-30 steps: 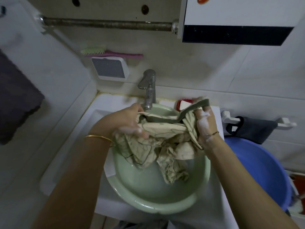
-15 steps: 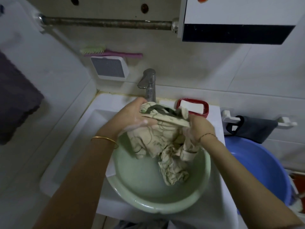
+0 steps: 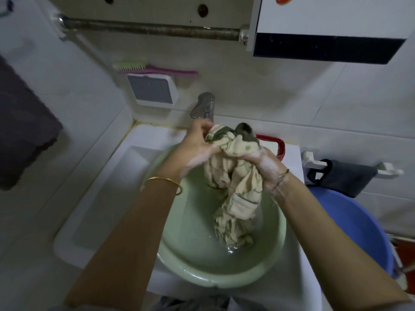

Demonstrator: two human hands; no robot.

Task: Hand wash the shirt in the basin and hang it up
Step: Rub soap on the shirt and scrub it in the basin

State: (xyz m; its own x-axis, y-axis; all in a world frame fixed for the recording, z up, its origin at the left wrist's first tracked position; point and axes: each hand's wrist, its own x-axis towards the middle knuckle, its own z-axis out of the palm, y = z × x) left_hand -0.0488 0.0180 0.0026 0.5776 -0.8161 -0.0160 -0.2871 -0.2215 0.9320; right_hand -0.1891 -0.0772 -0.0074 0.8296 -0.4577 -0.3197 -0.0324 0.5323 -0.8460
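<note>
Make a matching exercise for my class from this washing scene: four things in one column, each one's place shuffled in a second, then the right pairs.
Things
1. cream patterned cloth shirt
2. pale green round plastic basin
3. red plastic soap dish
4. pink-handled plastic brush with green bristles

Places
A. on the white wall-mounted box
B. set in the white sink
C. on the ledge right of the chrome tap
D. gripped by the left hand and right hand

Pairs: 1-D, 2-B, 3-C, 4-A

Home bathrm: tiled wall (image 3: 292,97), sink (image 3: 125,167) w/ faucet (image 3: 203,107), towel rail (image 3: 152,30).
</note>
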